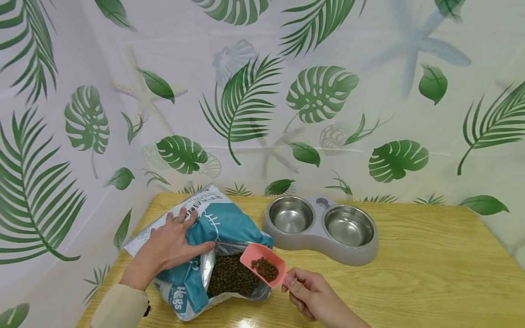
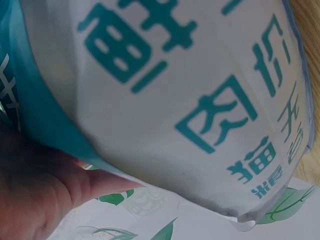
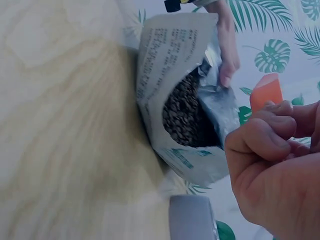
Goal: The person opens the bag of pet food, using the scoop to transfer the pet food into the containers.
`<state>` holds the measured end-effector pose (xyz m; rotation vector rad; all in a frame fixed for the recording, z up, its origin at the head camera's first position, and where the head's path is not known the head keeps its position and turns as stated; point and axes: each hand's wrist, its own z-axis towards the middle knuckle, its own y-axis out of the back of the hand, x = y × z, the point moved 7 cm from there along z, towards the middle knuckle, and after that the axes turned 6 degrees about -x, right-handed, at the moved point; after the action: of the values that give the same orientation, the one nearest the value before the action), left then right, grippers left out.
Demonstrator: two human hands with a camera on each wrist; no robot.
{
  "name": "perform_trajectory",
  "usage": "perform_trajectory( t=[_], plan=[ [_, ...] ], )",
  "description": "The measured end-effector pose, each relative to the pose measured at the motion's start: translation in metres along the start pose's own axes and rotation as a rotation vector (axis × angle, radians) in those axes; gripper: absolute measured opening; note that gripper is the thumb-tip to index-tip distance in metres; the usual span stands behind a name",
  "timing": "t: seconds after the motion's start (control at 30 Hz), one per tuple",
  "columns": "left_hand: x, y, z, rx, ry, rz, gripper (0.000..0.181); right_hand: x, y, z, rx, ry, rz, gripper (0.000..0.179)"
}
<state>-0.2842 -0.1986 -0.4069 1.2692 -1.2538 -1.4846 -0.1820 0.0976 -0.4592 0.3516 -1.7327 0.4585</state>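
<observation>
Our right hand (image 1: 307, 294), double bowl (image 1: 319, 232) at its twelve o'clock, grips a loaded scoop (image 1: 251, 255); our left hand (image 1: 174, 237) rests spread-fingered on the bag (image 1: 231, 223).

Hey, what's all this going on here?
A person's left hand rests on a teal-and-white bag, beside its open mouth, where brown pellets show. The right hand grips a pink scoop by its handle, with some pellets in it, at the bag's mouth. Beyond it on the wooden table sits a grey stand with two metal bowls, no pellets visible in either.
</observation>
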Motion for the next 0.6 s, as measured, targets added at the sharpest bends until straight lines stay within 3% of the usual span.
perform_trajectory(
  t=[0.13, 0.33, 0.47, 0.6],
  plan=[
    [0.0, 0.0, 0.0, 0.001, 0.001, 0.001, 0.11, 0.014, 0.017, 0.001, -0.086, -0.001, -0.065, 0.037],
    [0.001, 0.001, 0.002, -0.002, 0.004, 0.005, 0.111, 0.036, 0.057, 0.008, -0.373, -0.026, -0.231, 0.031],
    [0.001, 0.0, 0.001, 0.0, 0.002, 0.001, 0.111, 0.049, 0.083, 0.012, -0.553, 0.012, -0.503, 0.03],
    [0.0, 0.0, 0.0, -0.004, -0.002, -0.002, 0.111, 0.063, 0.099, 0.019, -0.681, 0.16, -0.82, 0.023]
  ],
)
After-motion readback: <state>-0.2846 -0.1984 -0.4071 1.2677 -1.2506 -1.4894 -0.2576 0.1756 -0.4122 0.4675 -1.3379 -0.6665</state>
